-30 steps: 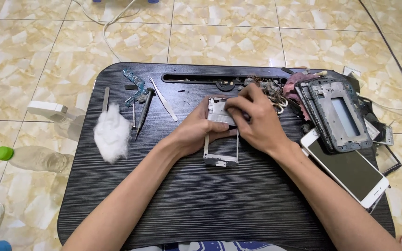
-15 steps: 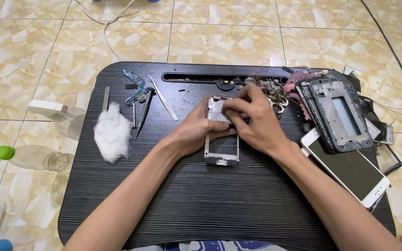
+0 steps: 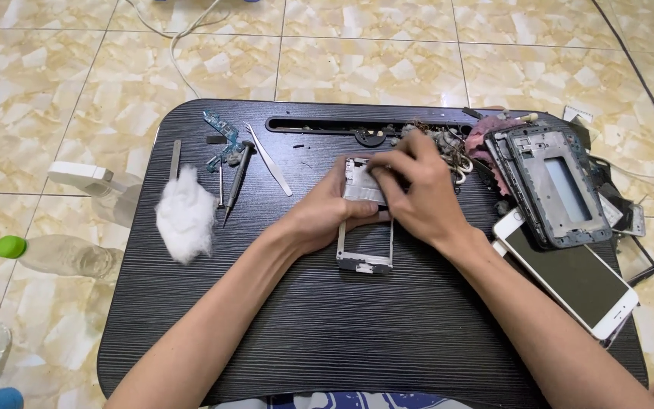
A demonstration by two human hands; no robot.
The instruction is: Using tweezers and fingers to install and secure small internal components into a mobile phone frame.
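While both hands grip it, phone frame (image 3: 365,238) lies between left hand (image 3: 323,216) and right hand (image 3: 418,193).

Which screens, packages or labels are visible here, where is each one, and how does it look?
Phone: right edge of the black table, face up; white rectangle, dark unlit screen.
Glass panel: further right, partly off the table; thin, dark-rimmed.
Phone frame: above the phone; grey, with an open window, no screen.
No packages or labels can be made out.

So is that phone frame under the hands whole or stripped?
Stripped: the phone frame is a bare shell with the dark table showing through its middle.
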